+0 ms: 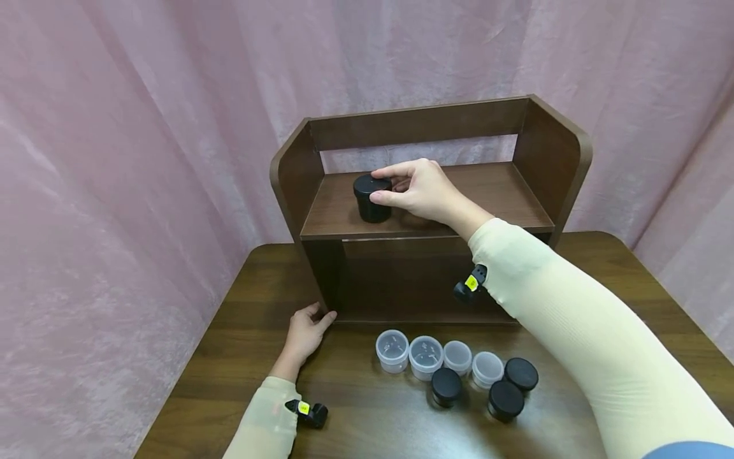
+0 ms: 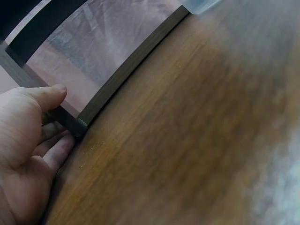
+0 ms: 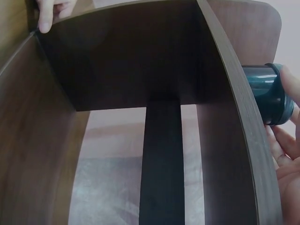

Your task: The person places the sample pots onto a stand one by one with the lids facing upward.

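Note:
A small black lidded jar (image 1: 369, 205) stands on the upper board of a brown wooden shelf (image 1: 487, 185), toward its left end. My right hand (image 1: 423, 190) holds the jar by its lid, thumb in front and fingers behind. The right wrist view shows the jar (image 3: 263, 93) beside the board's edge, with part of the right hand (image 3: 288, 176) at the frame's side. Down at the shelf's lower left front corner, my left hand (image 1: 304, 333) grips the side panel. In the left wrist view, thumb and fingers of the left hand (image 2: 28, 140) lie on either side of that panel.
In front of the shelf, several clear plastic cups (image 1: 426, 357) stand in a row on the wooden table (image 1: 355, 421). Black-lidded jars (image 1: 506, 400) stand close by them. A pink curtain (image 1: 143, 159) hangs behind the table.

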`<state>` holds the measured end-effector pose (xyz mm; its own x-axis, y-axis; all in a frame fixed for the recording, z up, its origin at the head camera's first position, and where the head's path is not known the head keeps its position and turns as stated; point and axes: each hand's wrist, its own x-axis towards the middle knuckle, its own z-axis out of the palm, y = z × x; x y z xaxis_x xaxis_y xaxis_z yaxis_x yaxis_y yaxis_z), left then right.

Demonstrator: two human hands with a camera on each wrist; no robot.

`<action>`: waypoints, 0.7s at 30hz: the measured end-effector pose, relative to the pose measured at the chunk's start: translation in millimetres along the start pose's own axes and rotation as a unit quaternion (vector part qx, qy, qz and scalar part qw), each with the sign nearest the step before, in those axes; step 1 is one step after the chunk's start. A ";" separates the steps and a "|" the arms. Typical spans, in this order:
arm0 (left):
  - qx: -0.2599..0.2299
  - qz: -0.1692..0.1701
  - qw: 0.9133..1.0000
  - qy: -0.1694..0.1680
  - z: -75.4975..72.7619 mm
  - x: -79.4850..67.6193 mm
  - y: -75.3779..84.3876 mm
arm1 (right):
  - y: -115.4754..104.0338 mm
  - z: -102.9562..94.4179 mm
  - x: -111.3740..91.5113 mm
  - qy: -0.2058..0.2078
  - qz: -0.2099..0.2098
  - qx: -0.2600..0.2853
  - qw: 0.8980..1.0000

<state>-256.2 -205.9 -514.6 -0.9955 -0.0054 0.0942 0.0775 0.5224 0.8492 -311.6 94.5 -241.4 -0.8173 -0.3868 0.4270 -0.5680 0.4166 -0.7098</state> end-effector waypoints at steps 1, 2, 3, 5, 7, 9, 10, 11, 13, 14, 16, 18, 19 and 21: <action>0.001 0.001 1.000 0.000 0.2 0.1 -0.2 | 0.0 1.1 1.1 0.002 0.000 0.001 1.000; 0.000 0.001 1.000 -0.001 0.2 0.2 -0.5 | -0.1 2.4 2.3 0.003 0.001 0.001 1.000; -0.001 0.000 1.000 -0.001 0.1 0.4 -1.2 | -0.3 3.8 3.6 0.004 0.003 0.003 1.000; -0.003 -0.002 1.000 -0.003 -0.5 0.4 -2.2 | -1.3 6.5 6.1 0.006 0.005 0.006 1.000; -0.005 -0.004 1.000 -0.005 -1.6 0.2 -3.2 | -2.5 8.8 8.4 0.006 0.008 0.007 1.000; -0.009 -0.006 1.000 -0.005 -2.8 0.0 -4.4 | -2.8 10.9 11.1 0.008 0.011 0.007 1.000; -0.011 -0.007 1.000 -0.004 -3.4 -0.2 -4.9 | -2.7 11.8 12.6 0.008 0.012 0.006 1.000; -0.013 -0.007 1.000 -0.004 -3.9 -0.4 -5.2 | -2.5 12.5 14.1 0.008 0.013 0.005 1.000; -0.016 -0.007 1.000 -0.002 -4.4 -0.5 -5.7 | -1.5 13.5 17.2 0.010 0.011 0.005 1.000; -0.016 -0.007 1.000 0.000 -4.5 -0.5 -5.7 | -0.9 13.6 18.7 0.011 0.011 0.002 1.000; -0.017 -0.005 1.000 0.003 -4.5 -0.3 -5.3 | 0.0 13.6 21.1 0.014 0.010 0.000 1.000; -0.016 -0.001 1.000 0.004 -4.2 -0.1 -4.8 | 0.7 13.3 22.8 0.015 0.010 -0.002 1.000; -0.016 -0.001 1.000 0.004 -4.1 -0.1 -4.4 | 0.9 13.2 23.3 0.016 0.011 -0.005 1.000; -0.018 0.000 1.000 0.003 -3.9 -0.3 -3.7 | 1.3 12.8 24.1 0.016 0.013 -0.007 1.000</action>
<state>-256.0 -211.1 -515.7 -0.9952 -0.0107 0.0975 0.0797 0.4918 0.8670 -330.8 75.1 -239.3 -0.8341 -0.3498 0.4266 -0.5481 0.4376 -0.7128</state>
